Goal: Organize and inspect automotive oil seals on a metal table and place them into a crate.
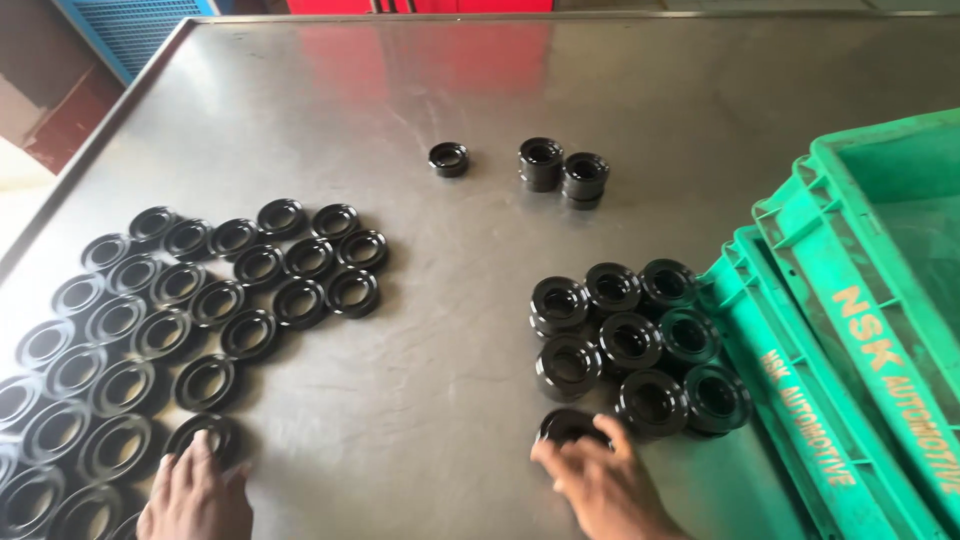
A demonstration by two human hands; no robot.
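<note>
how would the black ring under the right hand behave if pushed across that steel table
The black ring lies flat, so it likely slides, not rolls. The steel table looks smooth and shiny: probably little friction. Its thick, glossy body suggests a stiff part.

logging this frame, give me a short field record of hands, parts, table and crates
left hand: on a flat black ring at the edge of the flat rings
right hand: fingers on a black sleeve at the near edge of the stacks
far parts: three small stacks, apart from the rest
table: steel
crates: green, nested, right side
</note>
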